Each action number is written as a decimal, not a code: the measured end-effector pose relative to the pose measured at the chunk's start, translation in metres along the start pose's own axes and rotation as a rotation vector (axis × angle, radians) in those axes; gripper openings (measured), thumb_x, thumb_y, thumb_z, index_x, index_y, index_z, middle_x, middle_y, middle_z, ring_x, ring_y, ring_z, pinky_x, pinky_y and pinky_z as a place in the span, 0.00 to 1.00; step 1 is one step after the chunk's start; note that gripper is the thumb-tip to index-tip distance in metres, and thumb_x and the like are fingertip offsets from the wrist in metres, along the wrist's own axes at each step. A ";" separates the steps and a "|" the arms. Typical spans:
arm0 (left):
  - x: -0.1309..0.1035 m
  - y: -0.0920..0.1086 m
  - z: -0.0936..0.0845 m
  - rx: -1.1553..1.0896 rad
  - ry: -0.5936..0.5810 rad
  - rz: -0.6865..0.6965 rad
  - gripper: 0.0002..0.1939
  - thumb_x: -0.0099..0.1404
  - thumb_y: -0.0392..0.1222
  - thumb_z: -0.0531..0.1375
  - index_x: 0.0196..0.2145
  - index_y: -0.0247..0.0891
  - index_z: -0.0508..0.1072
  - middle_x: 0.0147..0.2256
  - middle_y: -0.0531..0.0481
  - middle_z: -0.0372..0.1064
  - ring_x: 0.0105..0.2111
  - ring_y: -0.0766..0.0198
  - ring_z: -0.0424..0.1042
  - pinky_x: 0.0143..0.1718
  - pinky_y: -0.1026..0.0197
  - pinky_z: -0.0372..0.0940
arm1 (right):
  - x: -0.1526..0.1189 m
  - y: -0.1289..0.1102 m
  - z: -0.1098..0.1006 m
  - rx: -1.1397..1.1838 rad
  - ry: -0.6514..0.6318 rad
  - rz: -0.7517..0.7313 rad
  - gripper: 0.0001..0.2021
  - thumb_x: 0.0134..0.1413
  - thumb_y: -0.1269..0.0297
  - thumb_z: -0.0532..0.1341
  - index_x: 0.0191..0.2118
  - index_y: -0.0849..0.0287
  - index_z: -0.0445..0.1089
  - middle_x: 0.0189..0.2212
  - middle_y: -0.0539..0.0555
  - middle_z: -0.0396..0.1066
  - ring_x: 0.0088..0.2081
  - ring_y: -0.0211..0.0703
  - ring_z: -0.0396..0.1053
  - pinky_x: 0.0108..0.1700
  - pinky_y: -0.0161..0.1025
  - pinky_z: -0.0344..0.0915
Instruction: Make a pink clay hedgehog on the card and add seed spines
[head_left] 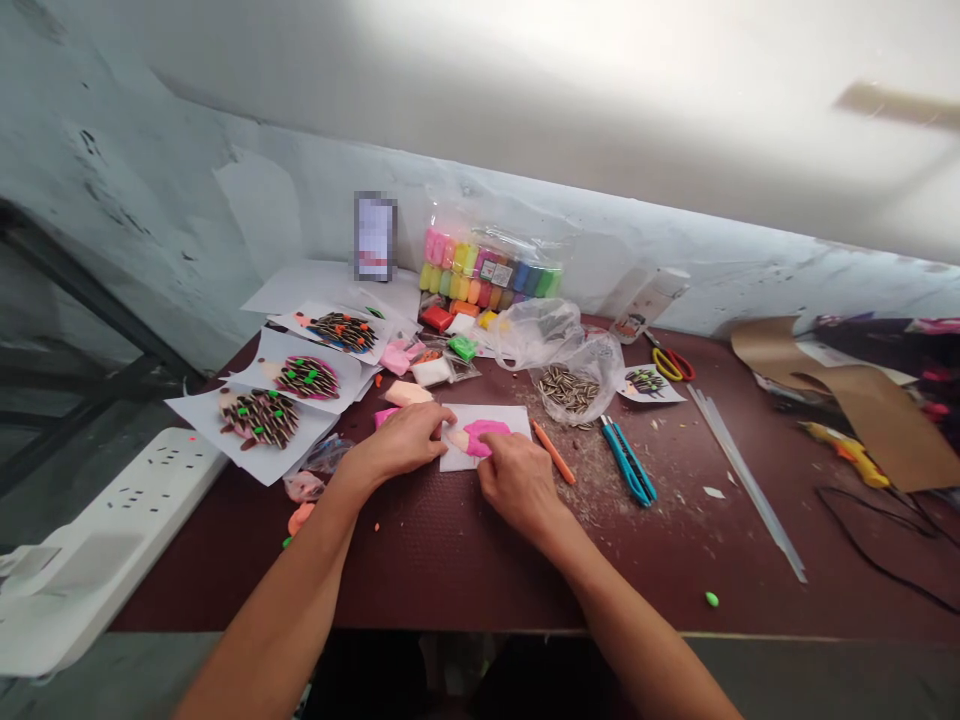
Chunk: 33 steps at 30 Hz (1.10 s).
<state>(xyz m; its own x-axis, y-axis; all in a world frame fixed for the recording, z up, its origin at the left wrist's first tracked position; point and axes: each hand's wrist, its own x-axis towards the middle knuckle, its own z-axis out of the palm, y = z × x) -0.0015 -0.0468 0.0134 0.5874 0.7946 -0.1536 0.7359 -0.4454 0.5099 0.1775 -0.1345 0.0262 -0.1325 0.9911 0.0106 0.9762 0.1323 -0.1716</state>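
A small white sheet lies on the dark red table, bearing a flat pink clay shape with a pale clay piece at its left end. My left hand rests at the sheet's left edge, thumb and forefinger apart, with nothing visible between them. My right hand has its index finger pressed on the pink clay and the other fingers curled under. An orange stick lies just right of the sheet, and a teal cutter farther right.
Finished hedgehog pictures are stacked at left beside a white power strip. Behind are clay packs and a bag of seeds. Scissors, clear glue sticks and a yellow glue gun lie to the right.
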 end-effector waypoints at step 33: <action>0.009 -0.005 0.002 0.134 0.396 0.031 0.11 0.63 0.36 0.57 0.38 0.40 0.80 0.39 0.44 0.78 0.43 0.51 0.71 0.45 0.53 0.66 | 0.022 0.040 0.008 0.968 0.332 0.159 0.24 0.63 0.47 0.51 0.20 0.56 0.56 0.17 0.44 0.53 0.22 0.34 0.52 0.28 0.34 0.50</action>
<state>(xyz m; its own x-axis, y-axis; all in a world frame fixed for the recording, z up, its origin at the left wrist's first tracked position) 0.0004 -0.0386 0.0076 0.4547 0.8654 0.2106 0.7726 -0.5008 0.3902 0.2125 -0.1075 0.0115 0.1833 0.9691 0.1649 0.4034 0.0788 -0.9116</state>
